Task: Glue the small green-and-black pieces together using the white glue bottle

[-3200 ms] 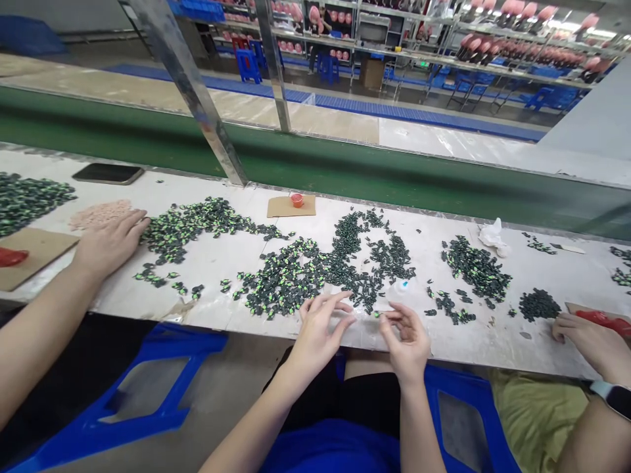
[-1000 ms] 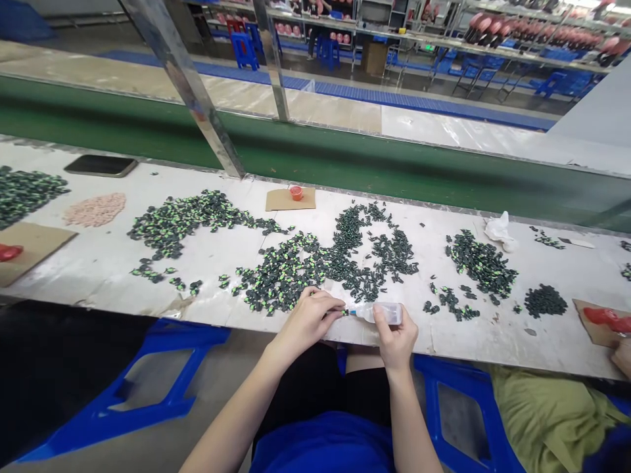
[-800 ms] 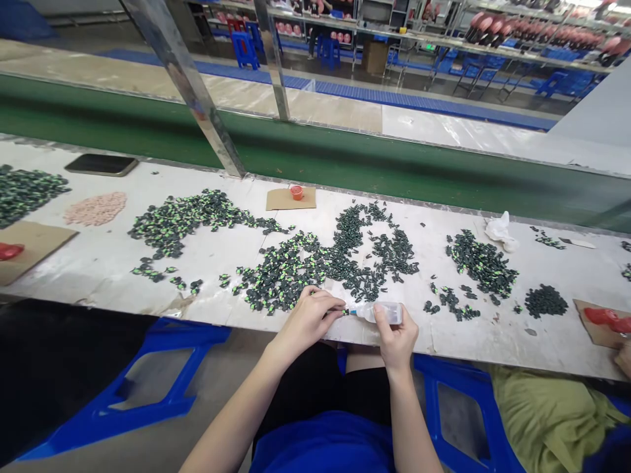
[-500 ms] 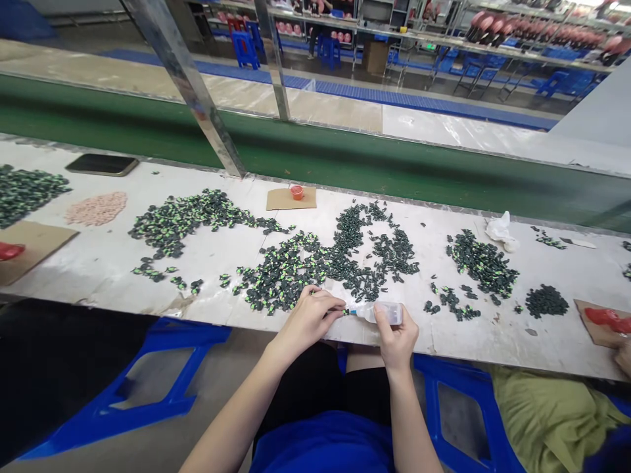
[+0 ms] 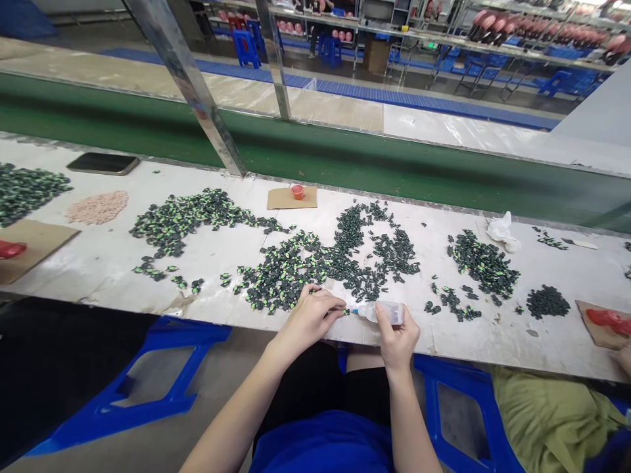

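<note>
My left hand is closed near the table's front edge, its fingertips pinching a small dark green and bright green part. My right hand grips a translucent squeeze bottle lying nearly level, its blue tip pointing left at that part. Whether the tip touches the part I cannot tell. Just behind my left hand spreads a pile of dark parts with bright green marks. To its right, beyond the bottle, lie many small plain dark green pieces.
A red cup stands on cardboard at the back. More dark-and-green piles lie on both sides. At left are a phone and pink pieces. Crumpled white tissue lies at right. Another person's hand shows at the right edge.
Both hands stay in nearly the same place, with the bottle tip still at the small part. The whole view has shifted very slightly.
</note>
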Demonstrator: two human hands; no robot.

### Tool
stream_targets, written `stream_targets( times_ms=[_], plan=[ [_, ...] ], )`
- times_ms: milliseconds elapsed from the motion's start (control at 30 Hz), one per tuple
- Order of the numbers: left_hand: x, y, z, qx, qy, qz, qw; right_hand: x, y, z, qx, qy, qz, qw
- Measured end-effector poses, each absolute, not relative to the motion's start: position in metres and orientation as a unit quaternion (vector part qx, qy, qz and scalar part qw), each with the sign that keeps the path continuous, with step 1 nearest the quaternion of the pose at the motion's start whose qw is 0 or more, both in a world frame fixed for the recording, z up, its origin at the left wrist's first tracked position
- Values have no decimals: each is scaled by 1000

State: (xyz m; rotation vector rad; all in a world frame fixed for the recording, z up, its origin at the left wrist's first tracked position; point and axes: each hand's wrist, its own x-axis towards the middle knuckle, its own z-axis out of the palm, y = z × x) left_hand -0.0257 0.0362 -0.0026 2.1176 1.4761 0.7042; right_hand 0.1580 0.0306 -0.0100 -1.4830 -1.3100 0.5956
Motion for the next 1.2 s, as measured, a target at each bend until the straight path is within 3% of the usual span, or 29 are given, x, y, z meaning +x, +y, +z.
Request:
stream_targets(
  times_ms=[533,833,1200],
  plan=[
    [-24,36,2,765,554,230,234,160,31,-15,-604,-543,265,519],
    [-24,35,7,773,545,219,239,172,34,-12,-573,-412,255,661],
    [-18,31,-6,772,548,251,203,190,57,-19,-596,-471,275,590]
  ],
)
